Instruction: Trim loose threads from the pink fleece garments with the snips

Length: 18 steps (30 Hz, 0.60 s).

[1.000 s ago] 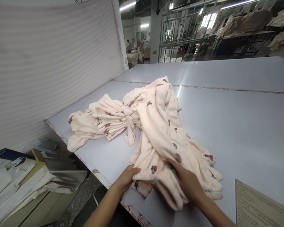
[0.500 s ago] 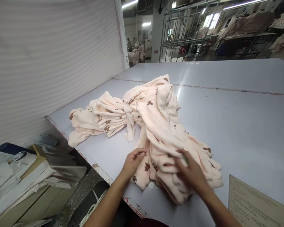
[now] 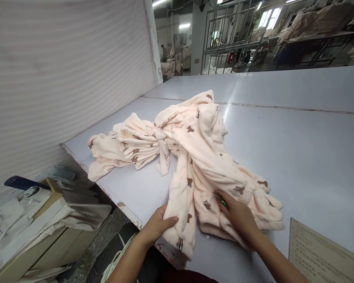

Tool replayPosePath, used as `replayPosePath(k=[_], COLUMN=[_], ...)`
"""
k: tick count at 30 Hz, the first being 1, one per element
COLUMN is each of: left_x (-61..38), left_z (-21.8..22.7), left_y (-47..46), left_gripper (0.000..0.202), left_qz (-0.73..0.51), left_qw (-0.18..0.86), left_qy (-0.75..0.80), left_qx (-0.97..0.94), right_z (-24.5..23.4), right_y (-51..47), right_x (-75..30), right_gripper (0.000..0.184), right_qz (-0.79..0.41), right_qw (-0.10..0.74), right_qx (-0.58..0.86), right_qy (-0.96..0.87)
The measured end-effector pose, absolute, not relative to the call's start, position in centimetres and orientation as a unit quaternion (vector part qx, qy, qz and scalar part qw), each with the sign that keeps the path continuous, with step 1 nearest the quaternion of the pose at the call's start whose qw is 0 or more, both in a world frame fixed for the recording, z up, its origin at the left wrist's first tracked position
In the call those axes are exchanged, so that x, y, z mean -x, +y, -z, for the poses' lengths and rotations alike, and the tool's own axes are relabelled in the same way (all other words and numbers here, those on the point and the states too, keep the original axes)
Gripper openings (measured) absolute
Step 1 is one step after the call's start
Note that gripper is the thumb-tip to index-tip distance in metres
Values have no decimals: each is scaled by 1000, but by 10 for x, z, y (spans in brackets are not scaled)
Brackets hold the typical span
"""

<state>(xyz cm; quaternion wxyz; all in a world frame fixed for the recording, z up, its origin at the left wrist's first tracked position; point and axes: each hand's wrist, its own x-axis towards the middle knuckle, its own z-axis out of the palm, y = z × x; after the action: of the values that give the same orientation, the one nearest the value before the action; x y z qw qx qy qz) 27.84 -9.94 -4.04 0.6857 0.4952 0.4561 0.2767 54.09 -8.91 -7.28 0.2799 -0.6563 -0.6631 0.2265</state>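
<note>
A pale pink fleece garment (image 3: 208, 145) printed with small brown bears lies in a loose heap on the table. Its left part is gathered tight under a tied strip of the same fabric (image 3: 164, 157). My left hand (image 3: 159, 225) grips the edge of a long sleeve-like part (image 3: 177, 208), thumb on top. Farther right, my right hand (image 3: 234, 212) rests against the folds with its fingers curled round a small green object (image 3: 223, 201). Most of that object is hidden in the hand, so its kind does not show.
A printed board (image 3: 321, 251) lies at the table's right front. Left of the table (image 3: 297, 145), a box (image 3: 44, 251) carries papers, cloth and a dark blue object (image 3: 25, 182). White quilted sheeting (image 3: 76, 70) hangs on the left. Metal racks (image 3: 230, 43) and a distant person (image 3: 164, 53) are behind.
My left hand has taken hold of the sleeve-like part, which is now spread toward me. My right hand has moved slightly lower among the folds. The view has shifted a little.
</note>
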Motion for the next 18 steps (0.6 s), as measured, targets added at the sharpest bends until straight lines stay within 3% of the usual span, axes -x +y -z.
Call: replayPosePath(k=[5, 9, 12, 16, 18], left_x=[-301, -331, -345, -352, -352], left_z=[16, 8, 1, 1, 4], left_y=[-111, -111, -114, -116, -115], left_gripper=[54, 55, 56, 23, 19], left_qz=[-414, -431, -389, -399, -419], left_qw=[748, 736, 646, 524, 504], left_qy=[370, 297, 331, 418, 422], left_qx=[-363, -430, -567, -625, -626], right_z=[51, 26, 28, 39, 39], right_y=[-116, -147, -157, -163, -166], right_x=[-552, -510, -496, -502, -505], right_gripper=[28, 29, 16, 14, 13], right_qz=[-305, -367, -364, -336, -339], right_qw=[357, 421, 463, 494, 484], right_qx=[596, 527, 541, 568, 572], right_qy=[-652, -640, -600, -566, -568])
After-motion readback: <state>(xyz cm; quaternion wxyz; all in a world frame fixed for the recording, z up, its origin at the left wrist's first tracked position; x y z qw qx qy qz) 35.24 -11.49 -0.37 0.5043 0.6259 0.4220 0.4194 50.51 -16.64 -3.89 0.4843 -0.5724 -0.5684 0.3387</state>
